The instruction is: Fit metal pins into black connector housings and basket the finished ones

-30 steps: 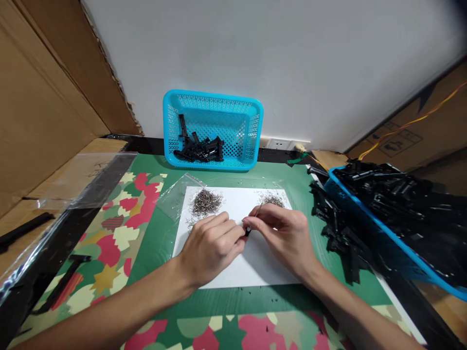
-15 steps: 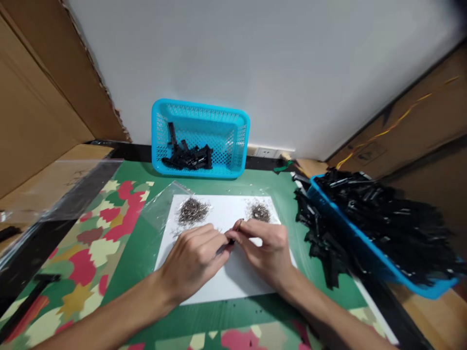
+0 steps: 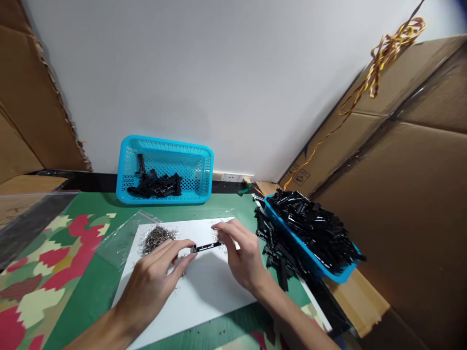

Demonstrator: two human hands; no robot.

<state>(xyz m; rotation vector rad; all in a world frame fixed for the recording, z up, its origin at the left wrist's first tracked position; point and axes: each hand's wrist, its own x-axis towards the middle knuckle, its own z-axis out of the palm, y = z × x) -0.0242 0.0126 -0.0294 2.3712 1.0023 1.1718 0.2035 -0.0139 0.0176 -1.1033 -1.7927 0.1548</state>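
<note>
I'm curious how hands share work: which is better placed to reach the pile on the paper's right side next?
Likely the right hand: it hovers right by that pile, while the left hand pinches one end of the black part.

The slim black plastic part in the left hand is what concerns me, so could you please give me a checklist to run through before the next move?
1. Left hand grips the slim black plastic part: ok, one end is pinched between thumb and fingers.
2. Right hand touches the part's other end: cannot tell; it is close, but contact is unclear.
3. Right fingertips hold a small metal piece: cannot tell, too small to make out.
4. Dark pile of small metal pieces sits on the white rectangular sheet: ok.
5. Black parts all inside the right-hand blue plastic basket: not ok, some lie outside beside it.
</note>
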